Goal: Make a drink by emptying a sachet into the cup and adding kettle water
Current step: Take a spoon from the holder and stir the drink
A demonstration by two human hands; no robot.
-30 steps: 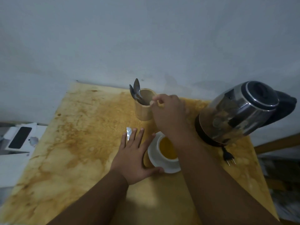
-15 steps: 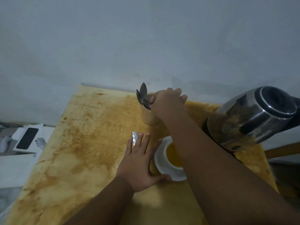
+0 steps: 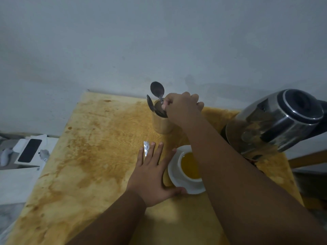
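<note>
A white cup [image 3: 184, 167] of yellow-orange liquid stands on a white saucer [image 3: 172, 175] on the stained wooden table [image 3: 92, 156]. My left hand [image 3: 154, 174] lies flat and open on the table beside the saucer, thumb against its rim. A silver sachet [image 3: 146, 147] lies under its fingertips. My right hand [image 3: 182, 107] is over the wooden spoon holder [image 3: 161, 124], pinching the handle of a metal spoon [image 3: 157, 89] whose bowl points up. The steel kettle [image 3: 276, 121] sits at the right.
Another spoon [image 3: 150, 103] leans in the holder. A white box with a dark phone picture [image 3: 29, 150] lies left of the table. The wall runs close behind the table's far edge. A wooden rail [image 3: 307, 159] shows at the right.
My right hand has closed on a spoon in the holder and raised it, so its bowl now stands higher. The left hand stays flat by the saucer.
</note>
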